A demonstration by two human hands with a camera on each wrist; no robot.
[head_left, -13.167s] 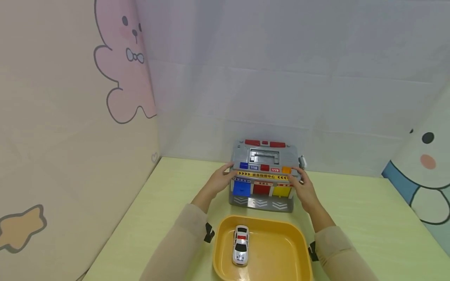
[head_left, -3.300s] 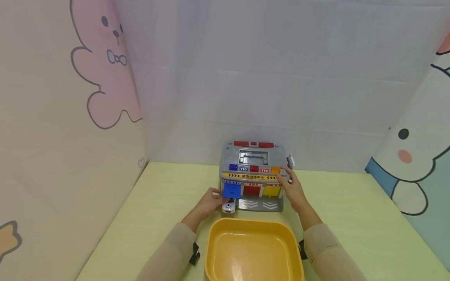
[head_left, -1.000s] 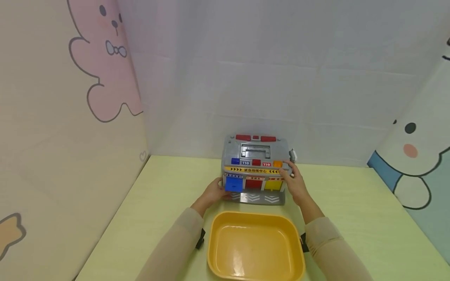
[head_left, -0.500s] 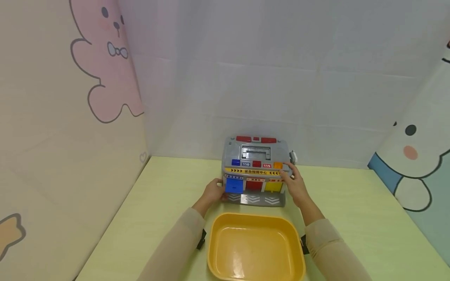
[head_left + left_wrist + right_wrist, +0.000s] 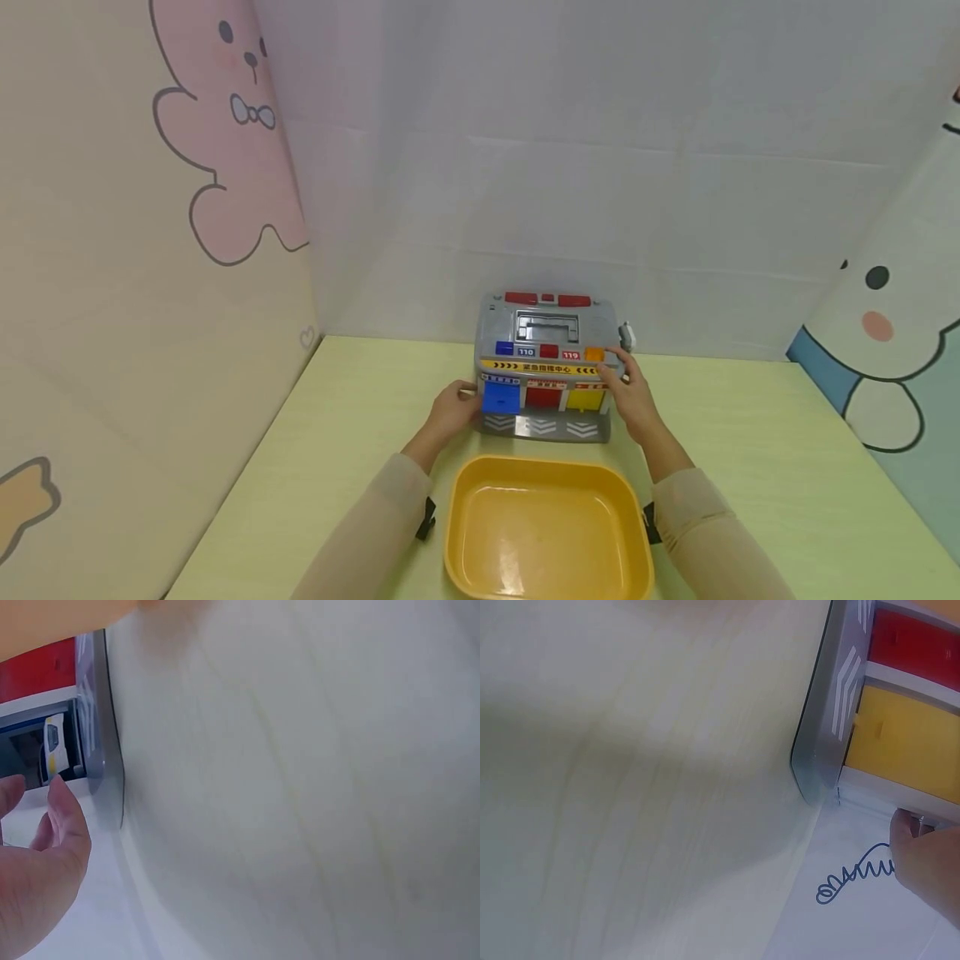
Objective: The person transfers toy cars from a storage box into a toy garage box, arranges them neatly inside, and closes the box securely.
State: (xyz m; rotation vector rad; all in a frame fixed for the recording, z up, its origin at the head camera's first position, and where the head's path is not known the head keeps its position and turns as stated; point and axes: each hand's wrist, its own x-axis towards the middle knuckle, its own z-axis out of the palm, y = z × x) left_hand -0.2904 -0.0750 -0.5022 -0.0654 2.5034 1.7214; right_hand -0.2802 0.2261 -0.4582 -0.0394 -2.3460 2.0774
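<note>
A grey toy garage (image 5: pixel 495 321) with blue, red and yellow doors stands at the back of the table. Its blue door (image 5: pixel 501 398) is swung up. Through that doorway, in the left wrist view, part of the white toy police car (image 5: pixel 55 744) shows inside the bay. My left hand (image 5: pixel 453 410) is at the garage's left front corner, fingers loosely bent with a gap between thumb and fingertip, right by the doorway. With thumb on the front edge and fingers over the roof, my right hand (image 5: pixel 632 402) grips the garage's right end.
Between the forearms, in front of the garage, sits a yellow tray (image 5: pixel 540 464) with nothing in it. A small white piece (image 5: pixel 627 336) juts from the garage's right side. Light cloth walls close off the back and sides of the green table (image 5: pixel 757 467).
The police car went from the tray to the blue doorway in my left hand, then inside. My left hand has since let go and drawn slightly back; my right hand keeps its hold.
</note>
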